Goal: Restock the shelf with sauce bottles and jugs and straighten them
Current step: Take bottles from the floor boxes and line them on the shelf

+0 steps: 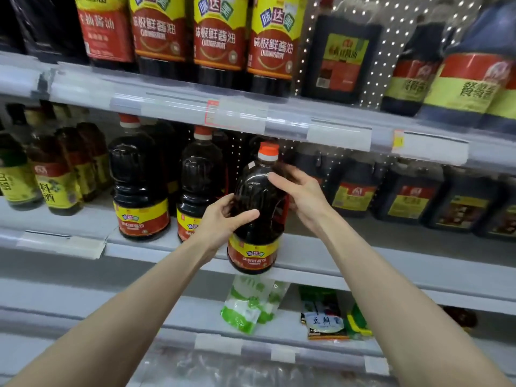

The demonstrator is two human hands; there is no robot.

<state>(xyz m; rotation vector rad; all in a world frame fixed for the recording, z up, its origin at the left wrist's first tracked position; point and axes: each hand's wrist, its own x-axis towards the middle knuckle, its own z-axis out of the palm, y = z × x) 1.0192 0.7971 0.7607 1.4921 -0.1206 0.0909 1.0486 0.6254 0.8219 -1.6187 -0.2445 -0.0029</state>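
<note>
Both hands hold a dark sauce jug [255, 208] with an orange cap, near upright, just in front of the middle shelf [363, 248] edge. The left hand [223, 219] wraps its waist, thumb across the front. The right hand [301, 196] curls round its shoulder. 2 matching jugs [139, 185] stand on that shelf's left part.

Both my arms reach forward; my left hand [223, 219] grips the jug [258, 191] low, my right hand [303, 196] grips its shoulder.
</note>
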